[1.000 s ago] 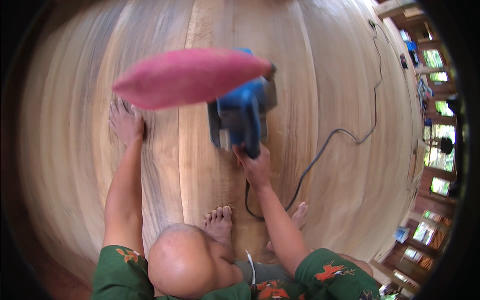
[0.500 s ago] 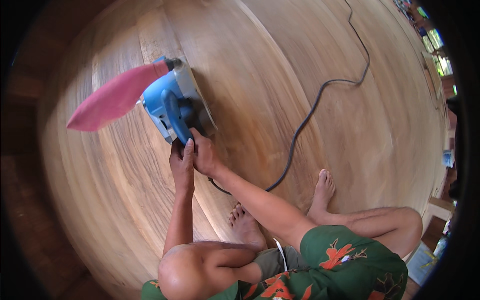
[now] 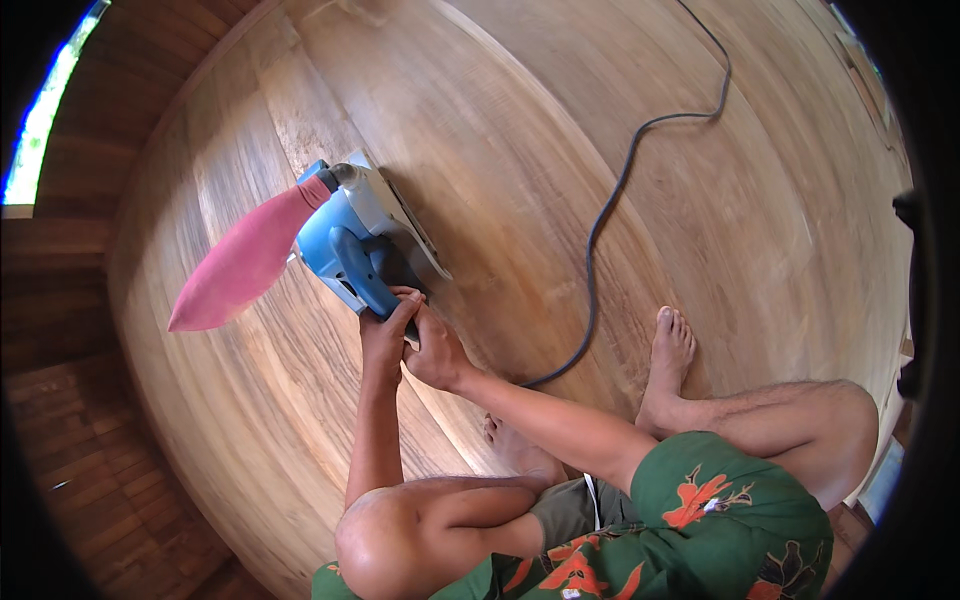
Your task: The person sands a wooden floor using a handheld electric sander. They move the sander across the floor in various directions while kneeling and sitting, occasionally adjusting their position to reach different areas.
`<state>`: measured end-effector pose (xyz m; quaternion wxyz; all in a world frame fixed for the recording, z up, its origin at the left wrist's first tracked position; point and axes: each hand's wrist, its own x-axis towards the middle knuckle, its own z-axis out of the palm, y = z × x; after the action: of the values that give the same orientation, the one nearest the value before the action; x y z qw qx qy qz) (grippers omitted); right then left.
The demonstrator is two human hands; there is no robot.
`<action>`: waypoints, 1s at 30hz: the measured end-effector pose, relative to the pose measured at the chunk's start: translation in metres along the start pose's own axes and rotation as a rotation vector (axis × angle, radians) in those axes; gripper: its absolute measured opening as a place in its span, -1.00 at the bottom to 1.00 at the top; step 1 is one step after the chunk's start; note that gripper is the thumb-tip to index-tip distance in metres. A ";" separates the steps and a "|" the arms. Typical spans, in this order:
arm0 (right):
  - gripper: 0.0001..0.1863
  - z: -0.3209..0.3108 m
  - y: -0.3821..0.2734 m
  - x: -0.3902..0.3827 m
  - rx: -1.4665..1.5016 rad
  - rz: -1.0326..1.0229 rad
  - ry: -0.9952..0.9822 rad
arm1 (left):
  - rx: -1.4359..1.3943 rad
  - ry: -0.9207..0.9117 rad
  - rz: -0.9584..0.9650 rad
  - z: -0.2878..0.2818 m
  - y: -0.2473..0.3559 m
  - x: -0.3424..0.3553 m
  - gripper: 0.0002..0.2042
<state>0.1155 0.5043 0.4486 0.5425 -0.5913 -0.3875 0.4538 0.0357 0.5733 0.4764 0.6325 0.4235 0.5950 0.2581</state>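
Note:
A blue belt sander [image 3: 335, 235] with a metal side and a pink cloth dust bag [image 3: 235, 260] lies on the pale wooden boards, left of centre. My left hand [image 3: 383, 340] and my right hand [image 3: 432, 345] are together, both closed on the rear handle at the sander's near end. The bag points toward the lower left. A dark power cord [image 3: 625, 175] curves over the boards from the tool toward the top right. My two bare feet are beside my hands, the left partly behind my forearm.
The wide plank surface [image 3: 760, 250] has a curved edge in this view, with darker wooden flooring [image 3: 70, 430] at the left and a bright opening [image 3: 50, 110] at upper left. My bent knees [image 3: 380, 530] frame the lower edge. Wooden pieces [image 3: 860, 70] lie along the right rim.
My left hand has left the boards and joined my right hand on the handle. The sander has swung leftward, then sits a little lower in view, as the view has also shifted.

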 end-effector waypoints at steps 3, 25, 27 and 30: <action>-0.37 -0.003 -0.004 -0.004 -0.055 -0.002 0.006 | -0.072 0.010 0.029 0.004 0.001 -0.006 -0.85; -0.35 0.001 -0.007 -0.022 -0.277 -0.149 0.069 | -0.442 -0.115 0.081 0.006 -0.021 -0.015 -0.89; -0.35 -0.001 -0.009 -0.024 -0.289 -0.146 0.074 | -0.472 -0.144 0.096 0.007 -0.021 -0.014 -0.90; -0.36 0.000 -0.015 -0.027 -0.307 -0.118 0.095 | -0.494 -0.153 0.091 0.007 -0.021 -0.014 -0.90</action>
<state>0.1080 0.4806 0.4667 0.4892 -0.6641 -0.4604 0.3282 0.0363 0.5494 0.4657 0.7477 0.3009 0.4447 0.3906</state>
